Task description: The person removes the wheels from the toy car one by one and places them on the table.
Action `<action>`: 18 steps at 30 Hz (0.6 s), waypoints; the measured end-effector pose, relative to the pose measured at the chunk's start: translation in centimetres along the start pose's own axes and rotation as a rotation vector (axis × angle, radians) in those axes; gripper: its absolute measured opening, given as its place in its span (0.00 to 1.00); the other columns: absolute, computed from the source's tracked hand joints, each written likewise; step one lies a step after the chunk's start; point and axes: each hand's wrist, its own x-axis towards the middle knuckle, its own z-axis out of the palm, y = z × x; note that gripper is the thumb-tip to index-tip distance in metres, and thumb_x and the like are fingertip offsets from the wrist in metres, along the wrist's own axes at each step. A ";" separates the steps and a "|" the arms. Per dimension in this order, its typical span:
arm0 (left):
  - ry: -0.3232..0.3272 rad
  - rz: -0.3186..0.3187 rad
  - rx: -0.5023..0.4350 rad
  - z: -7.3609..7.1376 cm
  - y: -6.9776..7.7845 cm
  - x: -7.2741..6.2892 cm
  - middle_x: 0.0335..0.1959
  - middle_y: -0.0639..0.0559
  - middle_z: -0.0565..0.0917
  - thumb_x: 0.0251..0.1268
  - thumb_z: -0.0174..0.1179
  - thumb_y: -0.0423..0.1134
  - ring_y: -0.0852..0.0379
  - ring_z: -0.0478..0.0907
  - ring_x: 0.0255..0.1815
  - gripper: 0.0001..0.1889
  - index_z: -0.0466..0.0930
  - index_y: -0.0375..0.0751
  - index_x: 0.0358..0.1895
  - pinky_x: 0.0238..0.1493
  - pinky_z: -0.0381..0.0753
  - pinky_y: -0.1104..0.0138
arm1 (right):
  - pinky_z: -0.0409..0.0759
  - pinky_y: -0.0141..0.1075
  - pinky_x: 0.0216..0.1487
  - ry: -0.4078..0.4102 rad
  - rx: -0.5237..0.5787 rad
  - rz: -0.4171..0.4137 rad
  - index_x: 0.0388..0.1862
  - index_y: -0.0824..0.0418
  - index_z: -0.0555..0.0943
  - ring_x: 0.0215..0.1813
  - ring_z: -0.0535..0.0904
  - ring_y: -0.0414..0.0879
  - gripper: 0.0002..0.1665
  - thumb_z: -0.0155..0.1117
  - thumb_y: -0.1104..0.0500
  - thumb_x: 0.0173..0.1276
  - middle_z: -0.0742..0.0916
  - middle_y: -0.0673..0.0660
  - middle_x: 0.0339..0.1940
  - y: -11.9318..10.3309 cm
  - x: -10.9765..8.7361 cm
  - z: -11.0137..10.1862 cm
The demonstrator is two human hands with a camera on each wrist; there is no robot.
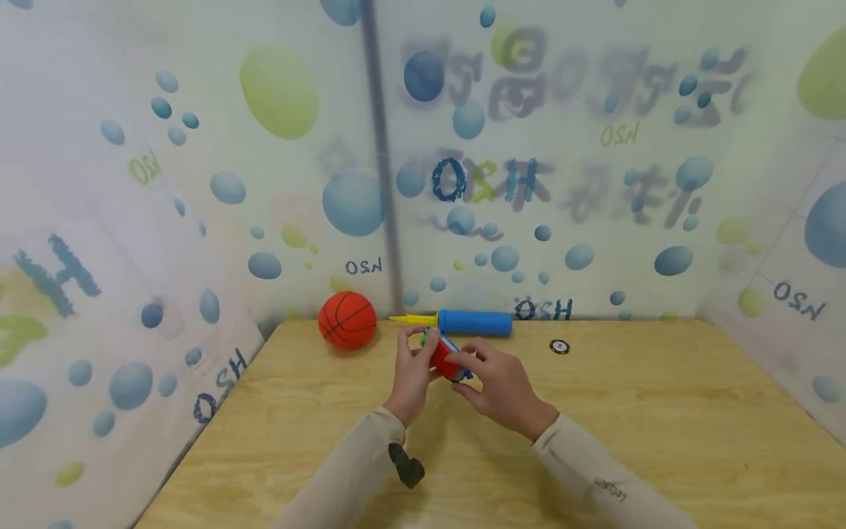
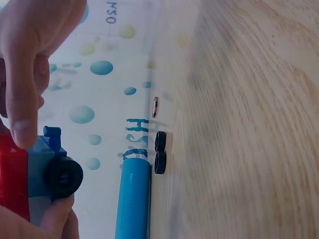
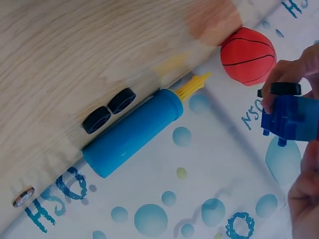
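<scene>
Both hands meet around a small red and blue toy vehicle (image 1: 449,358), raised above the wooden table. My left hand (image 1: 413,375) grips its left end, where a bit of green shows. From the right, my right hand (image 1: 505,382) holds it with thumb and fingers; one fingertip lies on the red part. In the left wrist view a black wheel (image 2: 64,177) sits on the vehicle's blue end, beside a small blue tab (image 2: 53,135). The right wrist view also shows the blue body (image 3: 291,117) with a black wheel (image 3: 285,88). Fingers hide much of the toy.
A red basketball (image 1: 347,321) stands at the table's back left. Behind the hands lies a blue pump (image 1: 476,323) with a yellow nozzle (image 1: 416,320). Two loose black wheels (image 3: 109,110) are beside the pump. A round chip (image 1: 559,346) lies further right. Patterned curtains surround the table (image 1: 628,411).
</scene>
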 end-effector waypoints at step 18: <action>-0.085 0.004 0.411 -0.9 0.5 -1.3 0.41 0.31 0.82 0.78 0.49 0.51 0.43 0.88 0.28 0.25 0.51 0.49 0.69 0.30 0.87 0.61 | 0.76 0.25 0.26 0.022 0.045 0.223 0.52 0.58 0.87 0.21 0.74 0.35 0.22 0.78 0.61 0.57 0.87 0.54 0.44 1.4 0.5 -0.1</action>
